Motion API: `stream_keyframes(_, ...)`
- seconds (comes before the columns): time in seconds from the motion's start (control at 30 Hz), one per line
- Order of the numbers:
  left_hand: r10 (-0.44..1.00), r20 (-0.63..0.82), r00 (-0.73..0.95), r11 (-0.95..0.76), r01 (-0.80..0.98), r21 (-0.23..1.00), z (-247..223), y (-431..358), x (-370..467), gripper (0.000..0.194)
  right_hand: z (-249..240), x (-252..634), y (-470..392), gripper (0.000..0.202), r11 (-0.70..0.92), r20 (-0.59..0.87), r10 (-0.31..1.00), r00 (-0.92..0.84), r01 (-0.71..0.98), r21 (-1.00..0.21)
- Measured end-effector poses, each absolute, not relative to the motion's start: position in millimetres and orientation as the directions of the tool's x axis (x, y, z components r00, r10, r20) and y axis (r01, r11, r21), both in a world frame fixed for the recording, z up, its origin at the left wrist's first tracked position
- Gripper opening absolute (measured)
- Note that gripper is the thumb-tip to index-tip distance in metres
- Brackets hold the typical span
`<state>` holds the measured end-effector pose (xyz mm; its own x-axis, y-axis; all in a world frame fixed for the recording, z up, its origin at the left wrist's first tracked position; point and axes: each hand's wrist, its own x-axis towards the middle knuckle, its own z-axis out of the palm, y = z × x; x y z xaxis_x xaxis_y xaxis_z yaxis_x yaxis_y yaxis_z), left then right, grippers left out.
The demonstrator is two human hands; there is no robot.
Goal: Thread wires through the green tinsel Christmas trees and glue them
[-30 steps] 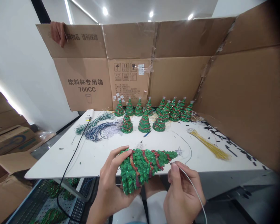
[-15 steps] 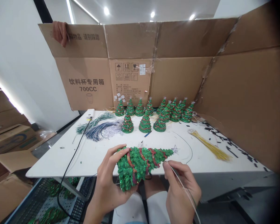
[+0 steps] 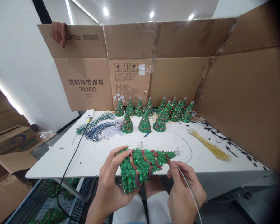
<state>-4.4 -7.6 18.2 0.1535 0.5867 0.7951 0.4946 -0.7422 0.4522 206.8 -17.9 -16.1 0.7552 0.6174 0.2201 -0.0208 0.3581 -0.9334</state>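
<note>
A glittery green Christmas tree ornament (image 3: 142,168) with red garland lies on its side in the air over the table's front edge. My left hand (image 3: 115,177) grips its wide base, thumb underneath and fingers over the top. The narrow end points right and carries a clear star (image 3: 177,151). Close below that end, my right hand (image 3: 185,189) pinches a thin pale wire (image 3: 190,190) between thumb and forefinger. The wire's tip meets the tree near the top; whether it goes in is hidden. The wire trails down past my right palm.
Several finished-looking trees (image 3: 144,123) stand at the back of the white table (image 3: 60,161). Wire bundles, green (image 3: 95,119), blue (image 3: 100,130) and yellow (image 3: 210,146), lie around. Black bits litter the right side. Cardboard (image 3: 177,77) walls the back. A black cable (image 3: 70,168) hangs over the left edge.
Both hands and the tree have shifted slightly right. The right hand's fingers have come closer against the tree's narrow end, still pinching the wire.
</note>
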Motion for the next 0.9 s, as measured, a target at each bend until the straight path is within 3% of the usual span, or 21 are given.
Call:
stream_keyframes(0.2, 0.575, 0.801, 0.166, -0.758, 0.477, 0.445, 17, -9, 1, 0.082, -9, 202, -20, 0.033, 0.389, 0.226, 0.556, 0.8, -0.01, -0.921)
stream_keyframes(0.43, 0.583, 0.795, 0.168, -0.75, 0.489, 0.446, 17, -6, 0, 0.083, -9, 201, -19, 0.034, 0.378, 0.245, 0.597, 0.764, 0.002, -0.926)
stream_keyframes(0.6, 0.589, 0.792, 0.16, -0.738, 0.505, 0.447, 16, -6, -4, 0.085, -12, 203, -23, 0.032, 0.333, 0.338, 0.584, 0.739, 0.162, -0.929)
stream_keyframes(0.77, 0.581, 0.799, 0.155, -0.733, 0.526, 0.432, 17, -5, -7, 0.081, -8, 206, -22, 0.023, 0.406, 0.502, 0.59, 0.632, 0.306, -0.861)
stream_keyframes(0.9, 0.574, 0.804, 0.157, -0.737, 0.527, 0.423, 18, -4, -9, 0.082, -1, 205, -21, 0.027, 0.401, 0.535, 0.584, 0.61, 0.356, -0.844)
